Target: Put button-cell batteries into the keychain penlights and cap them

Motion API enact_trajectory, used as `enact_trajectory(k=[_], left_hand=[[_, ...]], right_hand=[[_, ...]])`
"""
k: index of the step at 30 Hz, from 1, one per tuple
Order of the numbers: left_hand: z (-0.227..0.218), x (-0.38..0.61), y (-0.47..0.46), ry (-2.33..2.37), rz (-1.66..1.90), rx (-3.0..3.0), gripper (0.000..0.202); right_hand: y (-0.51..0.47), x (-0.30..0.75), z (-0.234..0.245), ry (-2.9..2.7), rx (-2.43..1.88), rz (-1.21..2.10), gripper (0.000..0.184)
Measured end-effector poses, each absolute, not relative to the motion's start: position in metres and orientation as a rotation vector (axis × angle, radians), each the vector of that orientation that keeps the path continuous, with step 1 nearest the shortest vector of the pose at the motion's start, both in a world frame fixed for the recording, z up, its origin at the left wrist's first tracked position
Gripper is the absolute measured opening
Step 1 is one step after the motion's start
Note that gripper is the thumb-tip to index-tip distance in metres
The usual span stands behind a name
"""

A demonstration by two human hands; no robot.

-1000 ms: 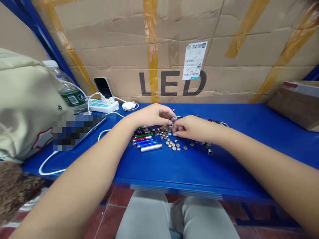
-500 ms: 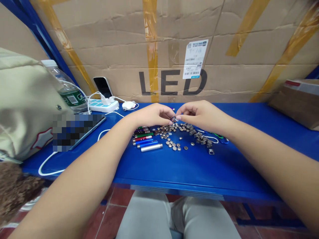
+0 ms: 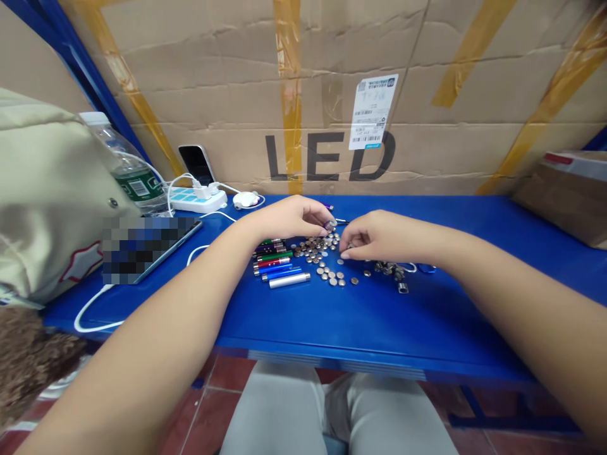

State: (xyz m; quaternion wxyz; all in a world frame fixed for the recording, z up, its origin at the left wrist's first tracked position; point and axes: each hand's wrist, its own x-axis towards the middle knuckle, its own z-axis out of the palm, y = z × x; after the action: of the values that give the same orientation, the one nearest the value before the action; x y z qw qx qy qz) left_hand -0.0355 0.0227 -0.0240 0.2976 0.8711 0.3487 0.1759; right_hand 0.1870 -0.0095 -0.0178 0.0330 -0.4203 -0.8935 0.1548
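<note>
My left hand (image 3: 303, 218) pinches a small shiny metal cap (image 3: 331, 224) between thumb and fingertips, just above the far part of the pile. Below lies a scatter of button cells (image 3: 327, 242). My right hand (image 3: 367, 234) is low over the right side of the pile, its fingers curled and thumb drawn in; what they hold, if anything, I cannot make out. Partly hidden under its wrist are small metal caps (image 3: 389, 270). A single cap (image 3: 403, 288) lies nearer the front. Left of the cells are slim metal tubes, a silver one (image 3: 289, 280) nearest.
A phone (image 3: 156, 249) and white cables lie at left, beside a bag (image 3: 47, 196). Behind stand a water bottle (image 3: 137, 177) and a power strip (image 3: 198, 199). A large cardboard box (image 3: 227, 95) walls the table's back; another box (image 3: 564, 196) sits at right.
My right hand has come away from the cap in my left hand, moving down and right to the pile and now covering some of the metal caps. My left hand stays in place.
</note>
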Motion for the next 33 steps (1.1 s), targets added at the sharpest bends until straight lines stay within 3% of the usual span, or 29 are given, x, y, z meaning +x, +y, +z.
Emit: enact_trajectory(k=[11,20,29,33], left_hand=[[-0.024,-0.035,0.022,0.923,0.437,2.323,0.031],[-0.019,-0.030,0.015,0.926,0.414,2.330,0.028],[-0.020,-0.030,0.016,0.905,0.412,2.355,0.028],[-0.020,-0.031,0.017,0.955,0.411,2.384,0.029]], right_hand=[[-0.012,0.181,-0.019,-2.769,-1.331,0.584,0.015],[-0.011,0.190,-0.009,-2.268,-1.313,0.625,0.020],[-0.010,0.188,-0.012,-2.282,-1.302,0.477,0.024],[-0.010,0.207,-0.003,-2.587,-1.382,0.496,0.017]])
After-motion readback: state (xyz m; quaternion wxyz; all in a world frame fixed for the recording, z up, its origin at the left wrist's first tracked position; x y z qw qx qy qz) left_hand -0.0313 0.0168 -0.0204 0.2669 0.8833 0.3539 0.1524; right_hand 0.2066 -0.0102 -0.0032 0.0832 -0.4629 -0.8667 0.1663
